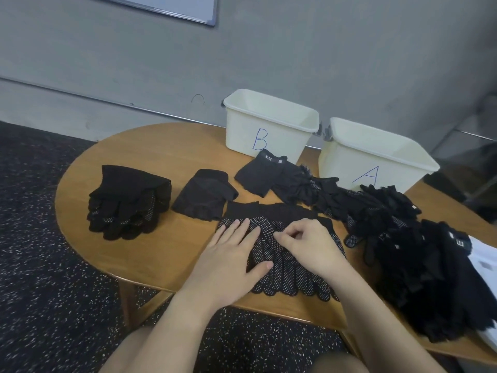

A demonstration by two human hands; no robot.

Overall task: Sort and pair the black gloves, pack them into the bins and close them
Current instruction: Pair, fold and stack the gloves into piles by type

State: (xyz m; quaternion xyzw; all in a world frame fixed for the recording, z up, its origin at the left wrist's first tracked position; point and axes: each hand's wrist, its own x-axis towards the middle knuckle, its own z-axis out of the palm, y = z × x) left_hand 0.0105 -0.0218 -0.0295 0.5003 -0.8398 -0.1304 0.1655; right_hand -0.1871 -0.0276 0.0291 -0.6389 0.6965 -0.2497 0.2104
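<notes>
Left hand (231, 254) flat, fingers spread on dotted gloves (285, 267) at lower centre; right hand (309, 246) pinches glove; fingertips point toward viewer.

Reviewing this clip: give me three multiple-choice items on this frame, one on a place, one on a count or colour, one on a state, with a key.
1. Where does bin B stand relative to bin A?
A. To its left
B. Stacked on it
C. On the floor in front of it

2. How many cream bins are on the table?
A. One
B. Two
C. Four

3. What is the left hand doing?
A. Lifting a bin lid
B. Lying flat with straight fingers on the dotted gloves
C. Hanging off the table edge

Key:
1. A, since the two bins stand side by side at the far edge, B on the left.
2. B, since only the bins marked B and A show.
3. B, since its fingers spread straight on the dotted fabric, while the right hand pinches at the same gloves.
</notes>
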